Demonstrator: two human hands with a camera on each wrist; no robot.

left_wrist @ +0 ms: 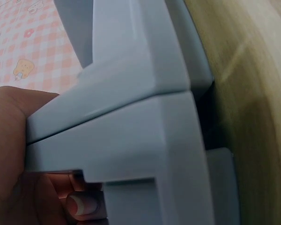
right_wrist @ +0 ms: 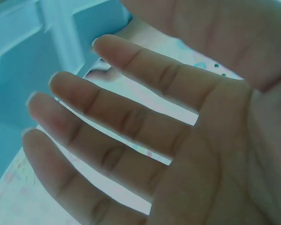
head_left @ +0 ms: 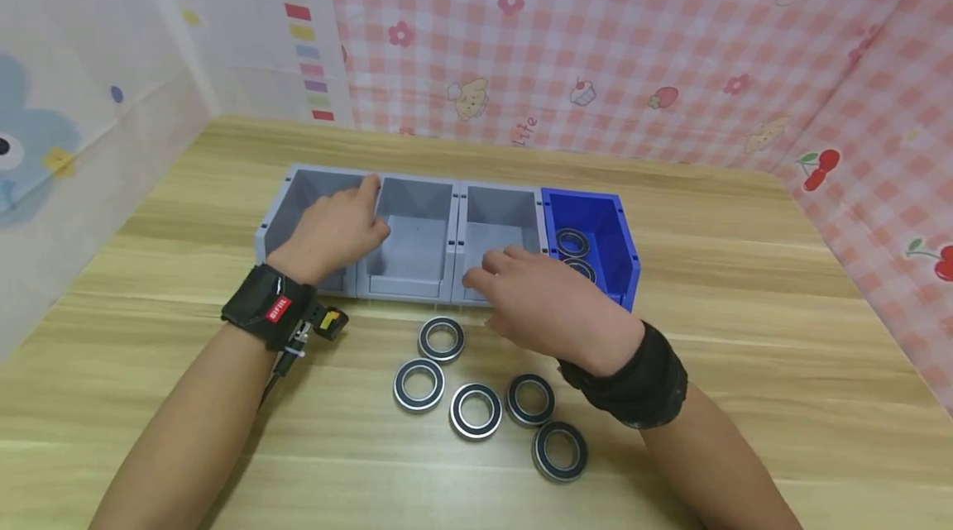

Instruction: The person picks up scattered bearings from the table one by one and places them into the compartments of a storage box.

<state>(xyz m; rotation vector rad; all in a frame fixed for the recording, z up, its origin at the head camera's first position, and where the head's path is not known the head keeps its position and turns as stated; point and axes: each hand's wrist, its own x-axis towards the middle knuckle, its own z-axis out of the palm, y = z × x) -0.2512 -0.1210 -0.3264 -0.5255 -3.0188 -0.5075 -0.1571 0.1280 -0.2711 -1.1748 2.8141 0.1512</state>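
My left hand [head_left: 335, 228] straddles the wall between the two leftmost grey bins [head_left: 405, 288], gripping it with the thumb on one side and curled fingers on the other. In the left wrist view, a fingertip [left_wrist: 83, 205] shows below the bin rim [left_wrist: 103, 112]. My right hand [head_left: 547, 298] hovers at the front of the third grey bin [head_left: 502, 198], palm down and holding nothing. Its fingers [right_wrist: 131, 122] are spread and nearly straight in the right wrist view. Toward me, several ball bearings lie flat on the table, among them one bearing [head_left: 419, 408] below the grey bins.
At the row's right end stands a blue bin [head_left: 629, 265] with two bearings inside, the upper bearing [head_left: 586, 244] fully in sight and the other partly behind my right hand. Behind the wooden table [head_left: 752, 282] hangs a pink checked cloth [head_left: 566, 42].
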